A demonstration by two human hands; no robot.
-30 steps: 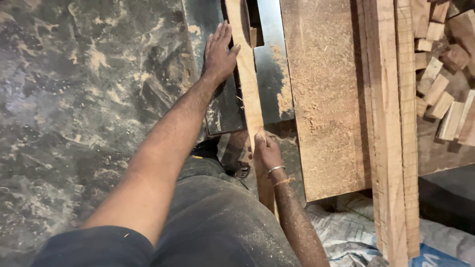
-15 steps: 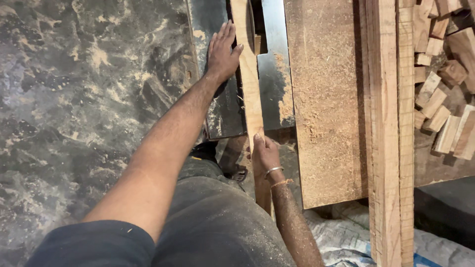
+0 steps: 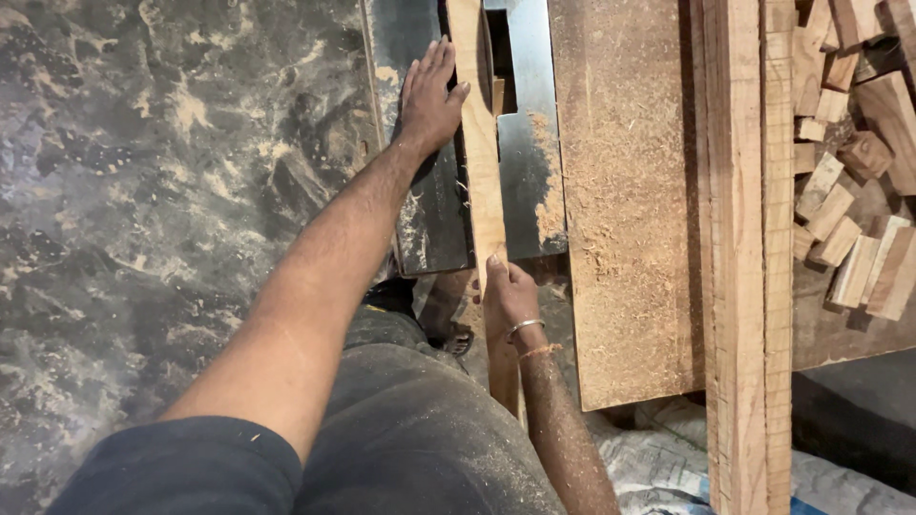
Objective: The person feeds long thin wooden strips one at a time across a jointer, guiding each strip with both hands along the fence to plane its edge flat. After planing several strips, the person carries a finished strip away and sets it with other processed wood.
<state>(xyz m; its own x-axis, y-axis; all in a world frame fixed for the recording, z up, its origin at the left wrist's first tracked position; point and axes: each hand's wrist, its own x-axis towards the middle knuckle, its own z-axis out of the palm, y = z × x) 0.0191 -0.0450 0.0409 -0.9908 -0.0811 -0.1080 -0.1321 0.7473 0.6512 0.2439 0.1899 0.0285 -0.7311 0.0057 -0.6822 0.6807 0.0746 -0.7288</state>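
A long narrow wooden strip [image 3: 484, 162] lies lengthwise on a dark metal machine table [image 3: 434, 224], running away from me. My left hand [image 3: 429, 100] rests flat beside the strip, fingers spread, its thumb against the strip's left edge. My right hand [image 3: 508, 296] grips the strip's near part, just off the table's front edge. A bright metal plate [image 3: 527, 162] lies right of the strip, dusted with sawdust.
A wide board covered in sawdust [image 3: 625, 210] sits to the right. Long wooden planks [image 3: 749, 257] run beside it. Several short wood offcuts [image 3: 854, 162] are piled at far right. The floor [image 3: 153, 191] at left is dark with sawdust. A white sack [image 3: 658, 458] lies below.
The strip and both hands have shifted slightly forward along the machine table; the view has drifted a little.
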